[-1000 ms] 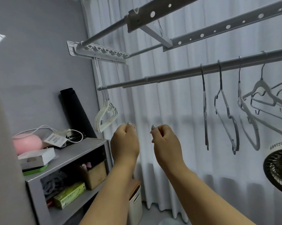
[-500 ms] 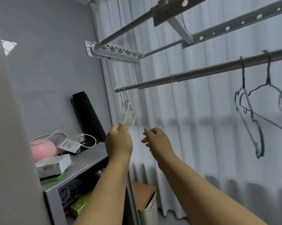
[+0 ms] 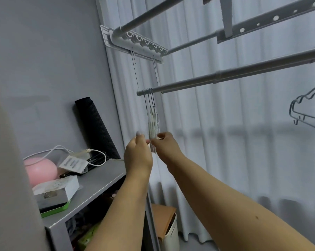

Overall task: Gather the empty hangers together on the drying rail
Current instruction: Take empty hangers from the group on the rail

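Observation:
A bunch of several white hangers (image 3: 152, 122) hangs edge-on from the left end of the grey drying rail (image 3: 225, 76), their wire hooks close together. My left hand (image 3: 137, 156) is just left of the bunch's lower part, fingers curled, thumb and fingertips at the hangers. My right hand (image 3: 166, 148) comes in from the right and pinches the bottom of the same bunch. At the far right edge another grey hanger (image 3: 305, 109) hangs from the rail, partly cut off.
Two more rack bars (image 3: 272, 19) run overhead. A grey shelf unit (image 3: 98, 180) stands below left with a pink ball, boxes, cables and a black roll (image 3: 95, 127). White curtains fill the background. A white bin (image 3: 171, 236) sits on the floor.
The view swung left, so the right-hand hangers slid almost out of frame. Both hands rose and reached the white hanger bunch at the rail's left end and now touch it.

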A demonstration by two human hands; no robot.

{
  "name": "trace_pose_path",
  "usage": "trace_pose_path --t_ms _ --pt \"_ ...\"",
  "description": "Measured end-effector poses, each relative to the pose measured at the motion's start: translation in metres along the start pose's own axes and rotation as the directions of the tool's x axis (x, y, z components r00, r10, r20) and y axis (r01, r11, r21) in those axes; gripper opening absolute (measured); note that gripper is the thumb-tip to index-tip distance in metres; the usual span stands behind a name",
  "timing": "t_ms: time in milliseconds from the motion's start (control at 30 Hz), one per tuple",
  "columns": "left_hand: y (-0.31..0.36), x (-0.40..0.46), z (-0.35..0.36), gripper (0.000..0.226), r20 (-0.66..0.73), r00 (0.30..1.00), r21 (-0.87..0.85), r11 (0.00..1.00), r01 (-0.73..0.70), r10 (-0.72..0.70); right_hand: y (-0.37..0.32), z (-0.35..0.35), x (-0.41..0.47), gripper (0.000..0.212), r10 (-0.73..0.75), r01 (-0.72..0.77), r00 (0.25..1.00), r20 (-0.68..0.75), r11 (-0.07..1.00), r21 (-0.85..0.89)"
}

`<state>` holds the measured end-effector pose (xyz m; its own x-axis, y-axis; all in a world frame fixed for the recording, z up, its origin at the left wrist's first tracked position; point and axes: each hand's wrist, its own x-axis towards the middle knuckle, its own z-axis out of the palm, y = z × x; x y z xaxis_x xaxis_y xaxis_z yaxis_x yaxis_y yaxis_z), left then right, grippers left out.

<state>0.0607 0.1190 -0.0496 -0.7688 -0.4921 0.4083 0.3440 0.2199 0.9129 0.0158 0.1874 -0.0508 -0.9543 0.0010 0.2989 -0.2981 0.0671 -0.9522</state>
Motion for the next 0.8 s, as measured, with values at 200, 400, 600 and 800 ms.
trace_pose_path --t_ms 200,400,600,800 --pt "-0.002 0.009 -0.006 0.036 0.051 0.999 -0.036 0.999 -0.004 0.006 0.004 0.003 0.006 0.028 -0.041 0.038 0.99 -0.134 0.999 -0.027" --pt "0.004 0.012 0.0 0.031 0.04 0.999 -0.005 1.0 0.005 -0.005 0.001 -0.009 0.006 0.028 -0.031 0.04 0.992 -0.124 0.997 0.064" --pt "0.006 0.016 0.007 0.034 0.14 0.984 0.022 0.994 0.106 -0.109 -0.005 -0.016 0.004 0.012 0.016 -0.016 1.0 -0.018 0.999 -0.033" --pt "0.012 0.024 0.023 0.026 0.25 0.927 0.005 0.957 0.289 -0.281 -0.004 -0.022 0.008 0.024 0.045 -0.049 0.998 -0.04 0.993 -0.104"
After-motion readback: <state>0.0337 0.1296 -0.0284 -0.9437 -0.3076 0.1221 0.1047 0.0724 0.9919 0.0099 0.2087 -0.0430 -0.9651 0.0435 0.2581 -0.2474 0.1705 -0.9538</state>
